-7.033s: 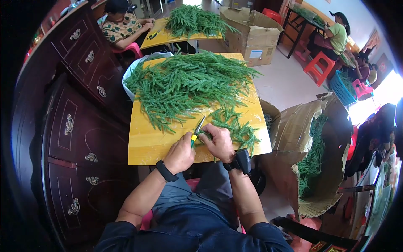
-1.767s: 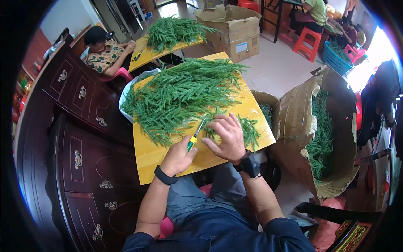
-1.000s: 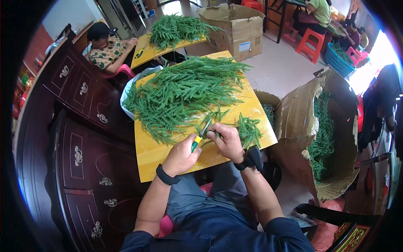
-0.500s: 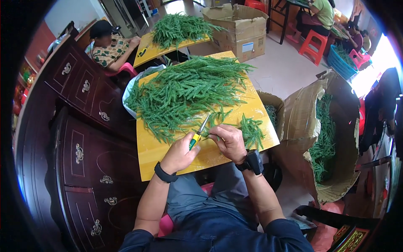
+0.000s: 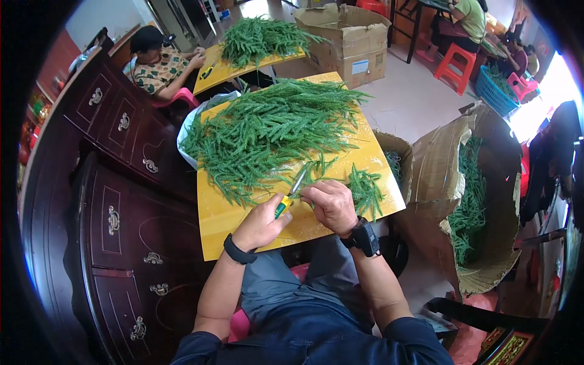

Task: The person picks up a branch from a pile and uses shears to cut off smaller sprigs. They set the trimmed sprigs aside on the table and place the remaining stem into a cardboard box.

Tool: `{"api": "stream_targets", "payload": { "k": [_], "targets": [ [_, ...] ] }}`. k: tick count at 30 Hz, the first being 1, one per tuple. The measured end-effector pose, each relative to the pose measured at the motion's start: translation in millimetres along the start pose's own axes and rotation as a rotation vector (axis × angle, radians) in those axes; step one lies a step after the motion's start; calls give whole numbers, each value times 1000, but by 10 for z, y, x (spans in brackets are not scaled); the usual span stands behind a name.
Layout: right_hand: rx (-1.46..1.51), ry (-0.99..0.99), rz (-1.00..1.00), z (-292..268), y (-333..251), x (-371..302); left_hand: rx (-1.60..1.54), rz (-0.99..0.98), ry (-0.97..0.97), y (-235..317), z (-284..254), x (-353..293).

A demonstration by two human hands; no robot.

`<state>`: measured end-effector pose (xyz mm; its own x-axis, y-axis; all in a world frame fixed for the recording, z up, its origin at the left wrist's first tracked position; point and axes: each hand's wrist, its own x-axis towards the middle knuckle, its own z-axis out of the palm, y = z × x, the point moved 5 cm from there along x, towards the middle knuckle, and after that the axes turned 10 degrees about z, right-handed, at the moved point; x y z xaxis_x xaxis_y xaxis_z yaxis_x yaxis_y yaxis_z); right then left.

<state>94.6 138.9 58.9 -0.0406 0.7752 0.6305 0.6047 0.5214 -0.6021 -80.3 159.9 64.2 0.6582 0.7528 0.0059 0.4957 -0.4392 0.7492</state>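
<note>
My left hand (image 5: 260, 225) grips a tool with a yellow-green handle and a grey metal tip (image 5: 289, 193), pointing up and right over the yellow table (image 5: 226, 219). My right hand (image 5: 332, 205) is closed on a green artificial fir sprig (image 5: 316, 168) right at the tool's tip. A big heap of the same green sprigs (image 5: 267, 131) covers the far half of the table. A smaller bunch of sprigs (image 5: 366, 188) lies just right of my right hand.
Dark wooden drawer cabinets (image 5: 115, 201) stand along the left. An open cardboard box (image 5: 468, 194) with green sprigs stands at my right. A person (image 5: 161, 64) sits at a second yellow table (image 5: 240, 61) with more sprigs. Cardboard boxes (image 5: 350, 36), red stools (image 5: 453, 64) and another person (image 5: 468, 15) are farther back.
Seven seconds ago my right hand pressed on sprigs at the table's near edge; since then it has lifted a sprig to the tool tip. Over the last second both hands stay close together.
</note>
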Motion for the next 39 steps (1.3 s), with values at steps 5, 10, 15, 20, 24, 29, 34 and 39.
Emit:
{"api": "stream_targets", "payload": {
  "k": [5,10,15,20,24,29,34,39],
  "targets": [
    [23,41,-23,6,-30,-7,-21,20,56,-77,-22,-23],
    [3,39,-27,-1,-52,8,17,55,43,5,16,-23],
    [-24,32,-13,17,-36,-7,-10,21,45,103,36,-34],
    [-12,40,9,36,-26,-22,25,18,54,132,79,-39],
    [-22,10,41,73,-34,-23,19,0,43,82,78,-75],
    [29,18,65,82,-1,-42,31,2,12,23,132,-102],
    [36,35,80,105,23,-64,34,-19,33,5,177,-147],
    [79,-68,145,154,80,-90,-1,-12,88,-28,259,-200]
  ]
}}
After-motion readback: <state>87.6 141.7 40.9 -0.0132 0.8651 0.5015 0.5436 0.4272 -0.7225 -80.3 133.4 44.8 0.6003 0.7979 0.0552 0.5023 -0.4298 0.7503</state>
